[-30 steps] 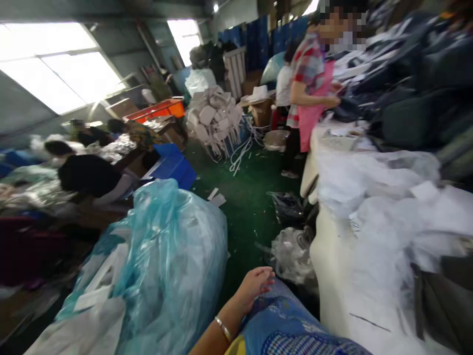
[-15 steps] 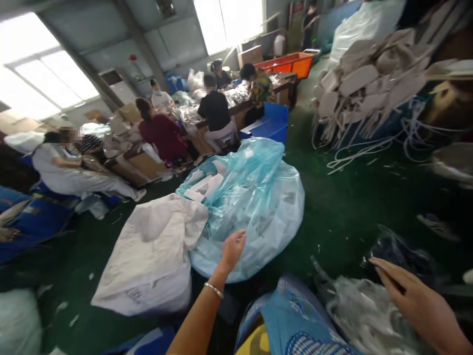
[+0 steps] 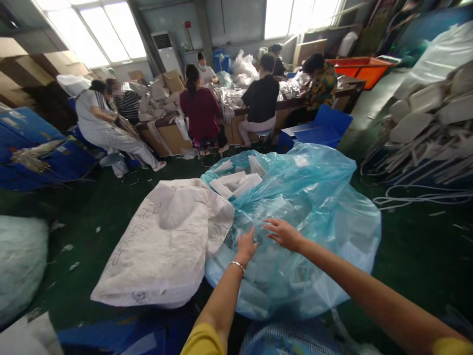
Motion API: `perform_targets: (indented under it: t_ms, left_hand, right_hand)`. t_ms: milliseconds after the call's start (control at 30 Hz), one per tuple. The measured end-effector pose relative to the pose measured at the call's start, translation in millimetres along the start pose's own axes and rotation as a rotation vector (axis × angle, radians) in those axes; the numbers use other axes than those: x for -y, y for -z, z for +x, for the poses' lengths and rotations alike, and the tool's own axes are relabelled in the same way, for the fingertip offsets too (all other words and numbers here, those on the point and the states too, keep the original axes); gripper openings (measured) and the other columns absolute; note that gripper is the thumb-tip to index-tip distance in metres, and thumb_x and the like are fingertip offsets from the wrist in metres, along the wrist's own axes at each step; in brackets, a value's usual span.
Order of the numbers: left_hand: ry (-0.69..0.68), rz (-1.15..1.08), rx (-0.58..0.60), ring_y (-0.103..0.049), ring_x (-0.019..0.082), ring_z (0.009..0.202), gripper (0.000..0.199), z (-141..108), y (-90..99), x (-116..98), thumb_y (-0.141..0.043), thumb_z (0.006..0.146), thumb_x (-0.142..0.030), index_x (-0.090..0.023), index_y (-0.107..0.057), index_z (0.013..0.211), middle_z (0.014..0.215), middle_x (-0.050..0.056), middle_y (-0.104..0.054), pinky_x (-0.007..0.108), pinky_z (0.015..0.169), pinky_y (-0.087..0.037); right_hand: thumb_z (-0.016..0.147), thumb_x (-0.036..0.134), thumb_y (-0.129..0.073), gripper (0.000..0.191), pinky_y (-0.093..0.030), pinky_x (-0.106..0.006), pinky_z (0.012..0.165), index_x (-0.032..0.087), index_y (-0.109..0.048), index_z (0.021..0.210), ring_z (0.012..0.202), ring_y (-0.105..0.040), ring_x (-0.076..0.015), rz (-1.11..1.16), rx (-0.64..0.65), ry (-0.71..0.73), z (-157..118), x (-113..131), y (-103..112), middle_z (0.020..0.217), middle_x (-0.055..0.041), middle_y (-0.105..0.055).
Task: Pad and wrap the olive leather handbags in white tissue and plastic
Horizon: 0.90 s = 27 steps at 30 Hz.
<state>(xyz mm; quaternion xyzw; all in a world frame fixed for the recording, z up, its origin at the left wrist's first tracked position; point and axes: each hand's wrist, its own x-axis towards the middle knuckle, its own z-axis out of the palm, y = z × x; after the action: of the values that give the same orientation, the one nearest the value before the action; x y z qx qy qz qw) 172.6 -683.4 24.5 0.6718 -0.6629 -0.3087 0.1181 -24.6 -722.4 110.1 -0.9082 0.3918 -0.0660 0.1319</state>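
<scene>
A big translucent blue plastic bag (image 3: 314, 207), filled with white pieces, lies in front of me. White block-like pieces (image 3: 236, 185) show uncovered at its far left opening. My left hand (image 3: 247, 245) is over the near left part of the bag, thumb and fingers apart. Just to its right, my right hand (image 3: 284, 234) reaches over the bag with fingers stretched out and spread. Neither hand holds anything that I can see; whether the fingertips touch the plastic is hard to tell. A white woven sack (image 3: 166, 241) with dark handwriting leans against the bag's left side.
Several people sit at a long table (image 3: 236, 130) heaped with white items. A blue box (image 3: 318, 130) stands behind the bag. Grey-white padded pieces (image 3: 424, 111) with straps are piled at right. An orange cart (image 3: 364, 69) is farther back; another pale sack (image 3: 20, 266) lies at left.
My right hand has moved from the lower right onto the blue bag, beside my left hand. The view has turned to the right and levelled out.
</scene>
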Motion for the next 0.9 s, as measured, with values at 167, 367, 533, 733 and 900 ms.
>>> perform_targets:
  t_ms: [167, 367, 533, 733, 900]
  left_hand:
    - [-0.047, -0.087, 0.212, -0.062, 0.022, 0.110, 0.029, -19.8, -12.6, 13.4, -0.058, 0.096, -0.038, -0.017, -0.063, 0.116, 0.124, 0.009, -0.063, 0.047, 0.097, -0.052]
    - [-0.069, -0.179, 0.573, -0.071, 0.015, 0.080, 0.015, -94.4, -36.0, 11.9, -0.071, 0.079, -0.020, -0.030, -0.078, 0.089, 0.084, -0.005, -0.077, 0.022, 0.073, -0.051]
    - [0.069, -0.169, 0.540, -0.069, 0.016, 0.065, 0.014, -110.9, -35.5, 8.5, -0.073, 0.068, -0.014, -0.027, -0.077, 0.070, 0.063, -0.005, -0.073, 0.020, 0.059, -0.048]
    - [0.091, -0.209, -0.054, -0.064, 0.022, 0.110, 0.039, -30.7, 11.6, -37.8, -0.035, 0.100, -0.027, -0.020, -0.068, 0.119, 0.119, 0.010, -0.070, 0.034, 0.097, -0.048]
    - [-0.082, -0.201, -0.129, -0.060, 0.023, 0.116, 0.037, 35.5, 10.0, -97.1, -0.041, 0.100, -0.038, -0.024, -0.061, 0.128, 0.125, 0.009, -0.066, 0.035, 0.103, -0.045]
  right_hand:
    - [0.094, 0.033, -0.055, 0.046, -0.035, -0.049, 0.114, 0.019, -0.056, 0.138, 0.139, -0.043, -0.0313, -0.097, 0.081, -0.002, 86.5, -50.2, -3.3, 0.152, -0.0157, -0.044]
    - [0.089, 0.047, -0.061, 0.066, -0.019, -0.059, 0.117, 0.021, -0.045, 0.147, 0.146, -0.028, -0.0366, -0.173, 0.209, -0.008, 174.0, -100.1, -19.7, 0.157, -0.0170, -0.036]
    - [0.082, 0.039, -0.073, 0.050, -0.025, -0.060, 0.114, 0.016, -0.064, 0.125, 0.124, -0.057, -0.0317, -0.188, 0.368, 0.064, 172.7, -119.1, -21.6, 0.117, -0.0133, -0.071]
    - [0.094, 0.024, -0.054, 0.022, -0.055, -0.038, 0.079, 0.012, -0.072, 0.099, 0.086, -0.072, -0.0263, -0.172, 0.463, 0.090, 50.5, -83.5, -3.4, 0.090, -0.0166, -0.075]
    - [0.072, 0.041, -0.078, 0.038, -0.053, -0.030, 0.053, 0.020, -0.074, 0.103, 0.068, -0.072, -0.0286, -0.081, 0.588, 0.116, -66.9, -38.6, 23.9, 0.075, -0.0101, -0.075]
